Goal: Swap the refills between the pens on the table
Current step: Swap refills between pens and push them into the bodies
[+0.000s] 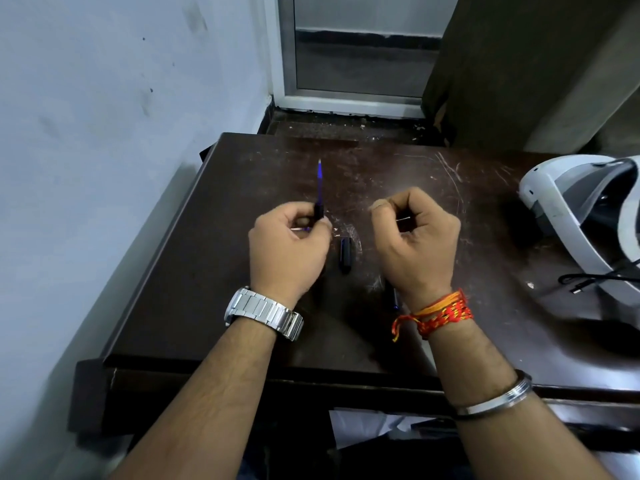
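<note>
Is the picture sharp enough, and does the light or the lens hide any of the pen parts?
Head view: the left hand and its blue pen are soft but readable; the dark pen piece on the dark table nearly vanishes in shadow; the thin part in the right hand is too small to identify; the wide lens bends the table edges.

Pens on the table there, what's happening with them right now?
A person is taking pens apart at a dark table. The left hand holds a blue pen barrel pointing away. The right hand is closed around a thin part, probably a refill. Another dark pen piece lies between the hands. A white headset sits at the right.
</note>
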Available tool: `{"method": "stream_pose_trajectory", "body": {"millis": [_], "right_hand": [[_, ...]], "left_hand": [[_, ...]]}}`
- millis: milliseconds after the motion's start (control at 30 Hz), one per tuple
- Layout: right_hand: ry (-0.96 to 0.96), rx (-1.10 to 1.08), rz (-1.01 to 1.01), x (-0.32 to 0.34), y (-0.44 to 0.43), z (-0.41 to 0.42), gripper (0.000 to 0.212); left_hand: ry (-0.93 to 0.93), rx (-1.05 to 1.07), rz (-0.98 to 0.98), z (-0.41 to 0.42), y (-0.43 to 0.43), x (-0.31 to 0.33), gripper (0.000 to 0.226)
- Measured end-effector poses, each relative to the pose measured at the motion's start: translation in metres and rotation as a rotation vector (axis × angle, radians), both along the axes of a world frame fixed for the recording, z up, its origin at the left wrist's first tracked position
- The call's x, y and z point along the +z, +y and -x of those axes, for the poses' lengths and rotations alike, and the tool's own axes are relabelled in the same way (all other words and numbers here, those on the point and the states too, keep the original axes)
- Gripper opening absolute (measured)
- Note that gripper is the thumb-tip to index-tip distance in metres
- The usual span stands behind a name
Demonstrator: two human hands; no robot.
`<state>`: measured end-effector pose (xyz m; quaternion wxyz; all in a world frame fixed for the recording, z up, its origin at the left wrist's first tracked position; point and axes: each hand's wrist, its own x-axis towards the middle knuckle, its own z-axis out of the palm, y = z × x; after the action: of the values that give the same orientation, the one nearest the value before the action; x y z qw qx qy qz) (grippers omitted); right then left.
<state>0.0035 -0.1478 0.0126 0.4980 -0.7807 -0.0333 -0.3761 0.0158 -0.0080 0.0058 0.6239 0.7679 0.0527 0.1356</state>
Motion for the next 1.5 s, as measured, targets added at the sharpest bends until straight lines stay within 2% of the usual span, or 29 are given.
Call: {"method": "stream_pose_trajectory", "body": {"millis": [167, 300, 433, 600, 833, 1000, 1167, 1400, 1500], "right_hand": [[0.111, -0.034, 0.097, -0.007, 0.007, -0.002, 0.025], [0.261, 0.066, 0.319, -0.013, 0.017, -0.002, 0.004], [0.44, 0.197, 0.588, -0.019, 0.03, 0.002, 0.023], [0.538, 0.165, 0.729, -0.022, 0.036, 0.004, 0.028], [0.503, 0.011, 0.581, -0.02, 0.035, 0.001, 0.028], [0.673, -0.031, 0.646, -0.022, 0.034, 0.001, 0.039], [0.67, -0.018, 0.617, -0.022, 0.034, -0.001, 0.025], [0.627, -0.048, 0.519, -0.024, 0.034, -0.001, 0.023], [0.613, -0.054, 0.586, -0.027, 0.035, -0.001, 0.028]], "left_hand": [[-0.042, 0.117, 0.033, -0.004, 0.007, 0.002, 0.005], [-0.032, 0.192, 0.046, -0.005, 0.009, 0.004, 0.007], [-0.011, 0.255, 0.069, -0.008, 0.014, 0.003, 0.008], [0.0, 0.256, 0.058, -0.007, 0.014, 0.004, 0.007], [0.02, 0.243, 0.072, -0.008, 0.013, 0.003, 0.008], [0.018, 0.212, 0.054, -0.007, 0.01, 0.002, 0.008], [0.02, 0.152, 0.03, -0.005, 0.008, 0.0, 0.006], [0.023, 0.172, 0.041, -0.007, 0.011, 0.001, 0.011], [0.03, 0.165, 0.028, -0.006, 0.008, 0.001, 0.005]]}}
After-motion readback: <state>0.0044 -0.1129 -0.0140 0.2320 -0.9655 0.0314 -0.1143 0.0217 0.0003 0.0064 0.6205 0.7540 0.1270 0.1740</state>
